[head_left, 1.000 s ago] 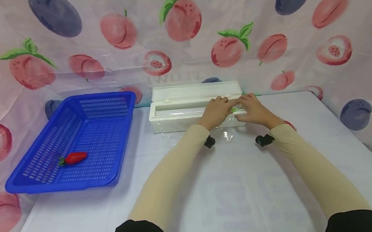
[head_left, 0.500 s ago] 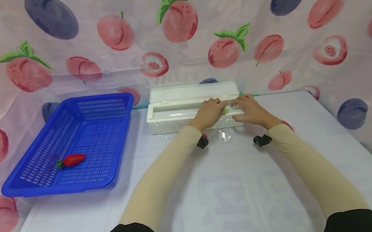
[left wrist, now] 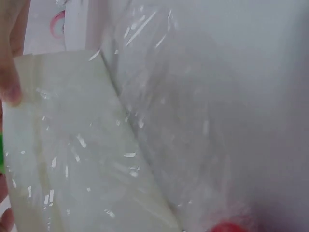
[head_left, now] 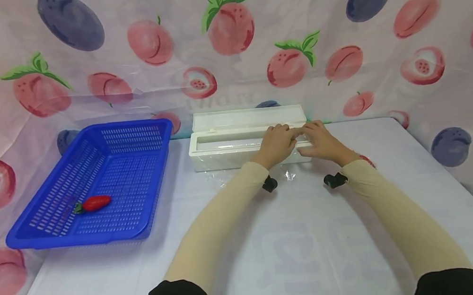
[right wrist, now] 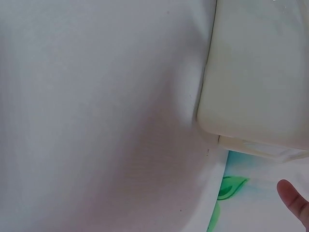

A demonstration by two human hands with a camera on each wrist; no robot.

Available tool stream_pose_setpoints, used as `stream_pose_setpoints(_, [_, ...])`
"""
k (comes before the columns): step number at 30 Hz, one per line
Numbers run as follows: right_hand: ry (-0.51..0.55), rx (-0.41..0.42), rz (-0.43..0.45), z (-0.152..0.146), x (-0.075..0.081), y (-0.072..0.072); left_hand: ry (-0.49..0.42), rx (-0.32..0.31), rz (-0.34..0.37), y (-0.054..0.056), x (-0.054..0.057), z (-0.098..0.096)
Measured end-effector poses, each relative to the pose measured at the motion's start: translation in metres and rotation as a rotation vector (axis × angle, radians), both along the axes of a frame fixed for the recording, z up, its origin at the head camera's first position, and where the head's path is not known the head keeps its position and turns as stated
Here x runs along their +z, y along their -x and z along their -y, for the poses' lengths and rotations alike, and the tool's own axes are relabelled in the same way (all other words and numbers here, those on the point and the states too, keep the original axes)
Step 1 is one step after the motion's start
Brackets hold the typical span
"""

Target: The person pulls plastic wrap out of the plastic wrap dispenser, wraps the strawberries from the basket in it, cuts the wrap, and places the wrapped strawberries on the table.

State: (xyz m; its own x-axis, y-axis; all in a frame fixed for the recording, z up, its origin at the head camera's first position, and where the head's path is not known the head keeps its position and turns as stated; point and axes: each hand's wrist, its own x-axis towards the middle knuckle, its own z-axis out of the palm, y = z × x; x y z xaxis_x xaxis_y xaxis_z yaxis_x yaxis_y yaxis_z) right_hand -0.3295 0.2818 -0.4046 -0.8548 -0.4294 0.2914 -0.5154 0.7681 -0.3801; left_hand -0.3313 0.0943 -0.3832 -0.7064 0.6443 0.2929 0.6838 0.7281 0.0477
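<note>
A white cling film box [head_left: 225, 160] stands against the back backdrop, its lid [head_left: 238, 119] tipped up and clear film [left wrist: 159, 87] hanging over the front. My left hand [head_left: 278, 142] bends over the front rim, right of the box's middle. Its thumb [left wrist: 10, 89] lies on that rim in the left wrist view, beside a sliver of a green slider [left wrist: 1, 151] that the fingers seem to pinch. Right beside it, my right hand [head_left: 321, 141] holds the box's right end, thumb in front and fingers over the top. The fingertips of both hands nearly meet, hiding most of the slider.
A blue plastic basket [head_left: 139, 225] stands at the left, with a red carrot-shaped item [head_left: 96, 203] with green leaves in it. White cloth [head_left: 273, 258] covers the table. A fruit-print backdrop [head_left: 230, 81] rises directly behind the box.
My left hand slid a little left along the rim with the green slider, then came back right. The slider is now hidden in the head view. My right hand has stayed at the box end.
</note>
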Motion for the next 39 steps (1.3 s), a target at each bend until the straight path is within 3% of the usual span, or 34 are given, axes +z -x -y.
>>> stream_pose_setpoints(12, [-0.018, -0.008, -0.016, 0.003, -0.001, 0.001, -0.059, 0.012, -0.174, 0.004, -0.014, 0.031])
stream_pose_setpoints(20, [-0.017, -0.019, 0.004, 0.001, -0.001, 0.001, -0.114, 0.025, -0.182, 0.004, -0.017, 0.061])
stream_pose_setpoints(26, [-0.018, -0.025, 0.026, 0.002, 0.000, 0.002, -0.091, 0.069, -0.129, 0.002, -0.014, 0.082])
stream_pose_setpoints(30, [-0.014, -0.023, 0.031, 0.004, 0.000, 0.002, -0.132, 0.088, -0.108, -0.002, -0.013, 0.099])
stream_pose_setpoints(39, [-0.017, -0.046, 0.030, 0.003, -0.003, 0.001, -0.185, 0.197, -0.153, -0.004, -0.021, 0.132])
